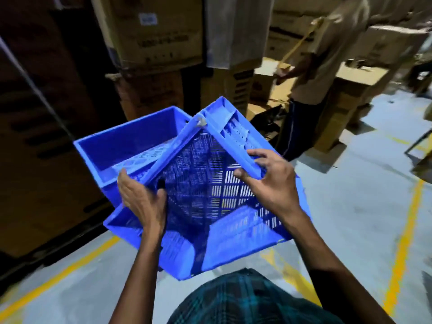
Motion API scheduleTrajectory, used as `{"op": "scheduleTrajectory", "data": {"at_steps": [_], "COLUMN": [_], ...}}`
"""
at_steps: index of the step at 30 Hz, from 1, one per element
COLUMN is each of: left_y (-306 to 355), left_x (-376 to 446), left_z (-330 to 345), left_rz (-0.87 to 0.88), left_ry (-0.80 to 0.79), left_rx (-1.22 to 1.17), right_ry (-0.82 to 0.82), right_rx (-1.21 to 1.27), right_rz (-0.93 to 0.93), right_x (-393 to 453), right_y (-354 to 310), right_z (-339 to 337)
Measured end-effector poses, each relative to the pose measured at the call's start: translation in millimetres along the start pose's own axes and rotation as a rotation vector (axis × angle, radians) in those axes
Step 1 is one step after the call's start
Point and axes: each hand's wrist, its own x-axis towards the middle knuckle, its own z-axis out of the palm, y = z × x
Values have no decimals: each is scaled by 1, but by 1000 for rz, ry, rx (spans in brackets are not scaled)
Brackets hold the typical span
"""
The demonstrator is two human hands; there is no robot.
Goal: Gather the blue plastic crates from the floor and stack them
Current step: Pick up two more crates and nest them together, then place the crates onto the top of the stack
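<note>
In the middle of a dim warehouse aisle, a person holds a blue plastic crate (205, 195) tilted up on one corner, its open mouth turned toward the camera so the slotted base and side walls show. The left hand (140, 199) clamps the crate's left rim, thumb inside against the mesh wall and fingers wrapped around the outside; that grip is closed firmly on the rim. The right hand (268, 181) pinches the upper right rim, fingers curled over the edge and thumb pressed beneath it, so this grip is also closed on the same crate. The held crate is off the floor, in front of the person's body, with its top corner pointing away.

Just behind it to the left sits a second blue crate (126, 146), upright and open at the top, its near rim partly covered by the tilted one. Whether the two touch cannot be told. What it rests on is hidden.

The grey concrete floor (350, 218) carries yellow painted lines (402, 249). Stacked cardboard boxes (154, 40) rise behind the crates, and more cartons stand to the right. Another person in a tan shirt (327, 57) stands near those cartons, well apart from the crates. A checked dark-green garment (245, 298) fills the lower edge of the view.
</note>
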Motion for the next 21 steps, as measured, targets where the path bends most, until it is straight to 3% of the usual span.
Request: {"op": "scheduleTrajectory", "data": {"at_steps": [6, 10, 15, 21], "left_y": [-53, -69, -80, -71], "left_x": [-5, -29, -69, -89], "left_z": [-14, -15, -19, -21], "left_rz": [-203, -441, -717, -864], "left_ry": [164, 197, 290, 471], "left_rx": [46, 184, 296, 213], "right_ry": [-92, -147, -193, -269], "right_rx": [4, 78, 201, 418], "right_rz": [-97, -125, -139, -76], "right_x": [55, 81, 115, 132], "right_y": [-34, -31, -5, 39], "right_z": [15, 19, 25, 43]}}
